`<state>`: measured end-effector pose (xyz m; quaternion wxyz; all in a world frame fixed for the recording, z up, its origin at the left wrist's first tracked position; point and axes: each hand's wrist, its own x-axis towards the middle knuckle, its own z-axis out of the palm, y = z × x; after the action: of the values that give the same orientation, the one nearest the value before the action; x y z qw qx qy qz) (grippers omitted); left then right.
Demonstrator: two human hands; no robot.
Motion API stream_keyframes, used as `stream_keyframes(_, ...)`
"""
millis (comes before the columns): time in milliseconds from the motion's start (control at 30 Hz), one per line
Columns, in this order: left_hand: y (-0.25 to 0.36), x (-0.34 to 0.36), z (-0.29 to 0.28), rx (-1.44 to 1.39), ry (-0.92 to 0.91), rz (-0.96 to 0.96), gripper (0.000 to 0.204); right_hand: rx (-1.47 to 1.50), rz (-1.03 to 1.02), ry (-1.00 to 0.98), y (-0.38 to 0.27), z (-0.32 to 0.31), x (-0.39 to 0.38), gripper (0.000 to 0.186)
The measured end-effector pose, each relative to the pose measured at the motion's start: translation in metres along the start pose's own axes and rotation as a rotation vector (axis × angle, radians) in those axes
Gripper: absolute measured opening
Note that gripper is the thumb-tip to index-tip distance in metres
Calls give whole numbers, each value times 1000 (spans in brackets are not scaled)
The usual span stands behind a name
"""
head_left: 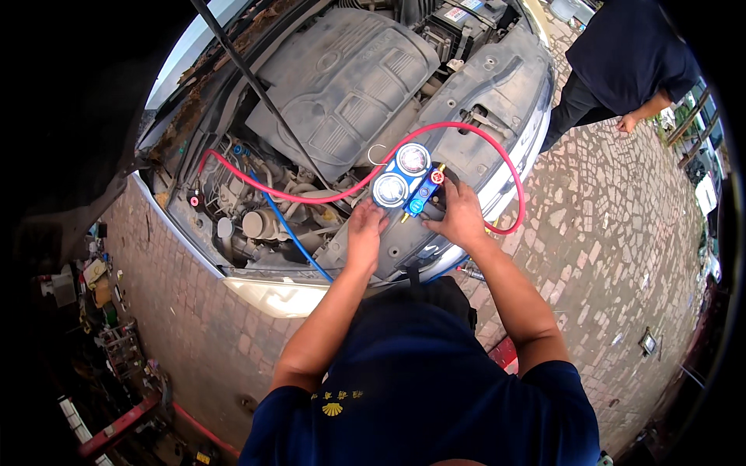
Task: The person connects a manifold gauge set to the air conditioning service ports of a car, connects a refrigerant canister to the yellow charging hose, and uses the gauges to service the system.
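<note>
A blue manifold gauge set (426,190) with two round dials lies over the front panel of an open car engine bay. My left hand (365,233) has its fingers curled against the lower edge of the nearer dial. On the other side, my right hand (461,216) grips the valve end, thumb and fingers around it; part of the knob there is hidden. A red hose (519,182) loops from near my right hand behind the gauges to the left of the bay. The blue hose (289,231) runs from a fitting at the left down past my left wrist.
A dusty engine cover (350,85) fills the middle of the bay, crossed by a dark prop rod (252,81). The battery (465,17) sits at the far right. Another person (631,58) stands by the bumper on the paved floor (598,241). Tools and clutter (120,342) line the left.
</note>
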<state>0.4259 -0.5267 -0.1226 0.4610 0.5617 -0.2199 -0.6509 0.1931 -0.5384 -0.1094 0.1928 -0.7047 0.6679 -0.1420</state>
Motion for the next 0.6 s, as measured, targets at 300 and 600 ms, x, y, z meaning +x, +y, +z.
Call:
stream_keyframes(300, -9, 0, -25, 115, 7, 95, 47, 185, -62, 110, 10, 10, -1, 78)
stream_keyframes(600, -24, -54, -64, 106, 14, -10, 42, 71, 75, 206, 17, 18, 18, 25)
